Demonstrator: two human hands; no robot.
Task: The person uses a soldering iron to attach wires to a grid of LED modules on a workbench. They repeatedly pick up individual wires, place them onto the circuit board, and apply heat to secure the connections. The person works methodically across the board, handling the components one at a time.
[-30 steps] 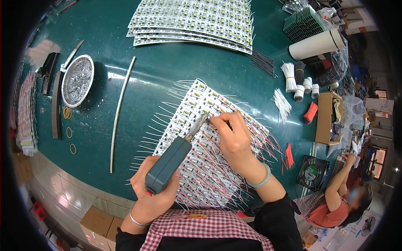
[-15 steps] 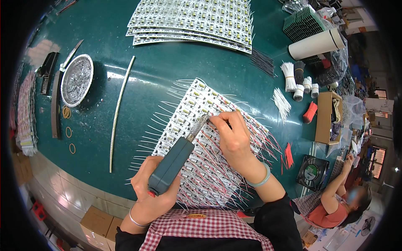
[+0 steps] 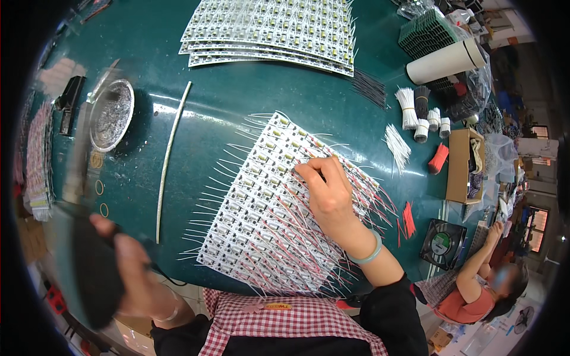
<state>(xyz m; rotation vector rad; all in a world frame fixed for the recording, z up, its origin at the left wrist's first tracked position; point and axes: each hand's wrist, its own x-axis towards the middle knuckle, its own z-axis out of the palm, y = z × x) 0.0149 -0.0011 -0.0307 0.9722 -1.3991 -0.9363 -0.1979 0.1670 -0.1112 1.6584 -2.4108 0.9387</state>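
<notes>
My left hand (image 3: 138, 276), smeared by motion, grips a dark green soldering iron (image 3: 89, 270) at the left. The iron's metal end points up beside the white bowl (image 3: 126, 127) of silvery solder scraps. My right hand (image 3: 329, 193) is pinched at the upper middle of a white circuit board panel (image 3: 237, 207). A thin wire seems to be between its fingertips, mostly hidden by them. White wires stick out along the panel's left edge. Red and white wires cover its right and lower parts.
Stacked panels (image 3: 267, 35) lie at the far side. A pale rod (image 3: 172, 160) lies left of the board. Wire bundles (image 3: 407, 110), a white bottle (image 3: 445, 62), a cardboard box (image 3: 458, 166) and a fan (image 3: 443, 244) stand right. Another person (image 3: 475, 288) sits at lower right.
My left hand has swung the soldering iron away from the board, left and down toward me, uncovering the board's left part. The right hand stays pinched in about the same place.
</notes>
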